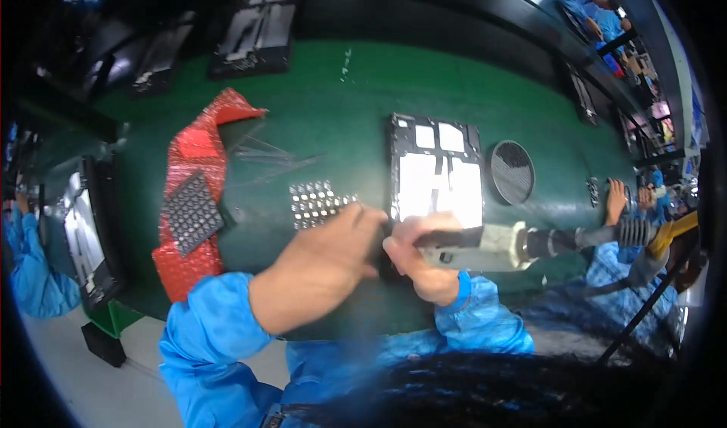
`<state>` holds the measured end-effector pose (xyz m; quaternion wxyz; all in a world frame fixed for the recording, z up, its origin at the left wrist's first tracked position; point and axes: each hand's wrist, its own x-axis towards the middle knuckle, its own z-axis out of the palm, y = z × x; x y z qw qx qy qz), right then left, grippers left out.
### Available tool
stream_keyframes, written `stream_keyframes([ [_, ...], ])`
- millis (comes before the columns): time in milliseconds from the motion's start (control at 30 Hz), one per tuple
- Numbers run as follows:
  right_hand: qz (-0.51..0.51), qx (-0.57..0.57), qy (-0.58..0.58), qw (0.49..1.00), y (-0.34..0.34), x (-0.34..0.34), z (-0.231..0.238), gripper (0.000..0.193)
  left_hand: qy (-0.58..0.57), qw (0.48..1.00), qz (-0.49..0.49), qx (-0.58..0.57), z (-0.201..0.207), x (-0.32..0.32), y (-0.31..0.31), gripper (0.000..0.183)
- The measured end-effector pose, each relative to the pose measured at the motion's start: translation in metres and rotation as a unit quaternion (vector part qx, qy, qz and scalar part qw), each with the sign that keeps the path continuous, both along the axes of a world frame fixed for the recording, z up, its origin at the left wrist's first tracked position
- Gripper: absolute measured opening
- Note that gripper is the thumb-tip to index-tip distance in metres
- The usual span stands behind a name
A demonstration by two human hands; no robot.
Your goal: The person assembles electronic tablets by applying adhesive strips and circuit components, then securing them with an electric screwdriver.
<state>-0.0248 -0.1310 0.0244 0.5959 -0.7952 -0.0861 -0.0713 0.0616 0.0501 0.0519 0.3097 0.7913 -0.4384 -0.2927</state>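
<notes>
**Black rectangular frame with white panels (437, 174) lies flat on a dark green tabletop (326, 106), both hands at its near end**

From my distant post I see the frame right of centre, white faces up, its near edge partly hidden behind my right hand (425, 255). That hand, blurred and ringed at the wrist by a blue band (459, 292), is clasped around the left end of a pale, blocky handheld tool (488, 250); a ribbed grey fitting (634, 233) trails off to the tool's right. My left hand (314, 269) angles in, fingers bent toward the frame's lower left corner; blur leaves me unable to tell whether they grip anything.

Just beyond the left hand lies a cluster of small silvery pieces in rows (310, 199). Farther left, a dark sheet patterned with round cells (193, 212) rests on a long crumpled strip of red bubble wrap (193, 144), near thin clear plastic strips (269, 154). Right of the frame, just beside it, sits a round, pale-rimmed dish (519, 202) with dark contents. At the tabletop's right end, I pick out a co-worker's hand (616, 201).
</notes>
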Motion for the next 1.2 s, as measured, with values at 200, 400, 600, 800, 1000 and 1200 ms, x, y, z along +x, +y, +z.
stream_keyframes([
  [200, -0.198, 0.335, -0.004, 0.921, 0.003, -0.019, 0.015, 0.020, -0.221, 0.975, -0.008, -0.026, -0.017, -0.046, -0.024, 0.094],
  [400, -0.341, 0.413, -0.227, 0.813, -0.106, -0.034, 0.018, 0.026, -0.352, 0.934, 0.056, -0.020, -0.038, -0.013, -0.065, 0.088],
  [600, -0.300, 0.386, -0.164, 0.857, -0.105, -0.004, 0.000, 0.032, -0.316, 0.946, 0.051, 0.061, -0.041, 0.153, -0.140, 0.086],
  [800, -0.304, 0.322, -0.175, 0.879, -0.131, -0.019, 0.003, 0.035, -0.413, 0.901, 0.128, 0.035, -0.039, 0.207, -0.111, 0.095],
  [1000, -0.323, 0.341, -0.192, 0.862, -0.238, -0.053, -0.015, 0.037, -0.250, 0.944, 0.216, 0.010, -0.063, 0.314, 0.113, 0.111],
  [1200, -0.332, 0.287, -0.166, 0.883, -0.230, -0.023, -0.003, 0.043, -0.302, 0.897, 0.322, -0.018, -0.049, 0.285, 0.099, 0.062],
])
